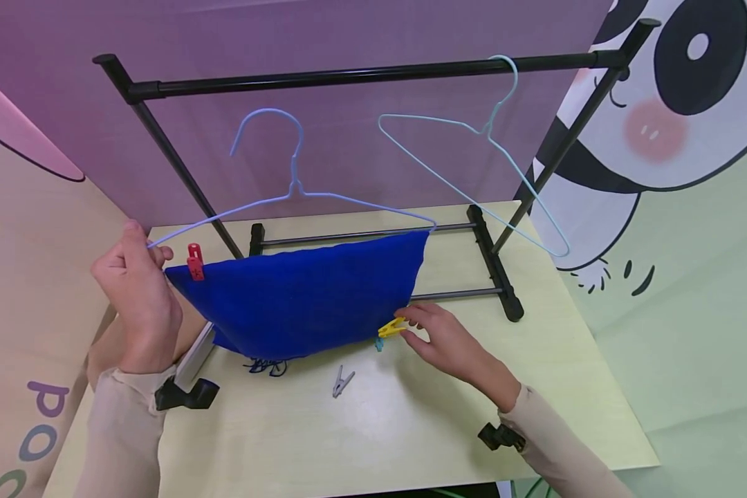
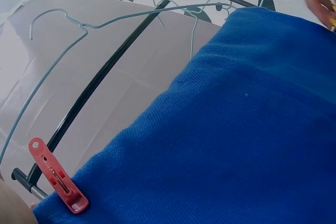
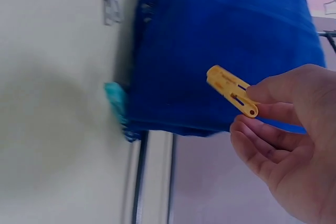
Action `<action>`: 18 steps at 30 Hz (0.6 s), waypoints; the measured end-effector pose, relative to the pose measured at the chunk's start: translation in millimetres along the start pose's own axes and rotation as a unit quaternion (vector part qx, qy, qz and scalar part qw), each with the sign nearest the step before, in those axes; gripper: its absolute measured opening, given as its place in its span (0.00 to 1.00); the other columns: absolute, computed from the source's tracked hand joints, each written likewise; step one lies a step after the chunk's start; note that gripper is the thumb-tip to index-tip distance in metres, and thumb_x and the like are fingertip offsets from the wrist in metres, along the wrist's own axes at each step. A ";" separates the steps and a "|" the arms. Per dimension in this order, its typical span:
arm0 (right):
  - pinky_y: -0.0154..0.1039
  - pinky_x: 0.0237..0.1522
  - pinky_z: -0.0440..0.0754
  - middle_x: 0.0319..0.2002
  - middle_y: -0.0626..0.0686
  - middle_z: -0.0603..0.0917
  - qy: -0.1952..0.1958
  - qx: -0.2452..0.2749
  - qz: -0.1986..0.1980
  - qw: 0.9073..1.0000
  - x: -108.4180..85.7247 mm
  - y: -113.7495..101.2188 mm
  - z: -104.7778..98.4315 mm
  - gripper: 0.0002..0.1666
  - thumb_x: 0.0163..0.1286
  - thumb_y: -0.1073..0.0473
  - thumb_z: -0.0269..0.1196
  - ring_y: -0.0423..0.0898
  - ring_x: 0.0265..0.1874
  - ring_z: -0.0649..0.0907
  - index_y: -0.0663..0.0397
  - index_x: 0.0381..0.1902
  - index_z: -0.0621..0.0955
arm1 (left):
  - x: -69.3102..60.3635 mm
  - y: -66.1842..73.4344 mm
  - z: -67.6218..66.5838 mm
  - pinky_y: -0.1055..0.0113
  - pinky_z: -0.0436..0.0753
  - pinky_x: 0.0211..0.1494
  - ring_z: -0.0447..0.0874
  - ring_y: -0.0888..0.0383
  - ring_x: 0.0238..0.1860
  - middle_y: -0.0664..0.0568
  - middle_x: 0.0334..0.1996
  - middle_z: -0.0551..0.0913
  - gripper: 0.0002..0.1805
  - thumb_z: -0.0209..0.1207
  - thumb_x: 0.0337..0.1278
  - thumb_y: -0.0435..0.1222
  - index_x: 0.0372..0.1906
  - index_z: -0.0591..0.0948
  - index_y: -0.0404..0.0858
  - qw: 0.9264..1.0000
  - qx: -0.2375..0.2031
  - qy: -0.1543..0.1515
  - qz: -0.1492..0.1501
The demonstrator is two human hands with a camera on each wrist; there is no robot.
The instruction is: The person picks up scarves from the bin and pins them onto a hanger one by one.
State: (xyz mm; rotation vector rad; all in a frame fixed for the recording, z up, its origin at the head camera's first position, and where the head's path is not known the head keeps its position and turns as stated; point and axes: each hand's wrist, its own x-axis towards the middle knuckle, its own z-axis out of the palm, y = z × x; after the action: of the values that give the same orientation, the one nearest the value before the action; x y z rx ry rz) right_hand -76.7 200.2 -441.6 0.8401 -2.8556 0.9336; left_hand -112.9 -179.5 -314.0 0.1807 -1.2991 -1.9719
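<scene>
Right hand point(image 1: 432, 339) pinches a yellow clip point(image 1: 391, 327) in its fingertips, near the lower right edge of the blue cloth point(image 1: 311, 297). Left hand point(image 1: 140, 297) grips the hanger point(image 1: 295, 185) at the cloth's upper left, just beside the red clip point(image 1: 195, 263). Grey clip point(image 1: 342, 382) on the table point(image 1: 255, 443), below the cloth; rack point(image 1: 348, 74) behind it. Risk, judged: no clip visible at the cloth's upper right corner, so tilting the hanger could let that side slip; a loose pinch could drop the yellow clip.

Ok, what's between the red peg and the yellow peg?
Just the blue cloth: in the head view it fills the stretch from the red peg to the yellow peg.
</scene>
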 end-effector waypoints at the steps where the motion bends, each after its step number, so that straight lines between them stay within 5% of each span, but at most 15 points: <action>1: 0.44 0.44 0.84 0.50 0.53 0.83 0.007 0.000 -0.001 1.000 0.7 -0.9 -4.0 0.17 0.69 0.62 0.65 0.50 0.43 0.83 0.57 0.55 0.82 | -0.2 0.1 0.1 0.64 0.76 0.34 0.66 0.56 0.18 0.52 0.08 0.60 0.33 0.56 0.71 0.35 0.06 0.62 0.32 1.000 0.000 0.001 0.000; 18: 0.46 0.48 0.84 0.52 0.55 0.80 0.134 -0.017 -0.079 0.988 12.5 -19.7 -55.9 0.20 0.65 0.67 0.68 0.50 0.52 0.79 0.62 0.55 0.79 | -1.9 0.4 0.1 0.63 0.75 0.36 0.61 0.54 0.18 0.51 0.09 0.59 0.33 0.55 0.71 0.35 0.07 0.61 0.32 1.000 -0.003 -0.002 -0.013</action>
State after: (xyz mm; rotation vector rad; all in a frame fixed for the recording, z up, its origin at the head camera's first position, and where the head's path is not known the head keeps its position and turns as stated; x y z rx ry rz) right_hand -85.4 211.8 -382.8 0.8504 -2.5312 0.8985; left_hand -111.4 -178.2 -314.1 0.1917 -1.2987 -1.9990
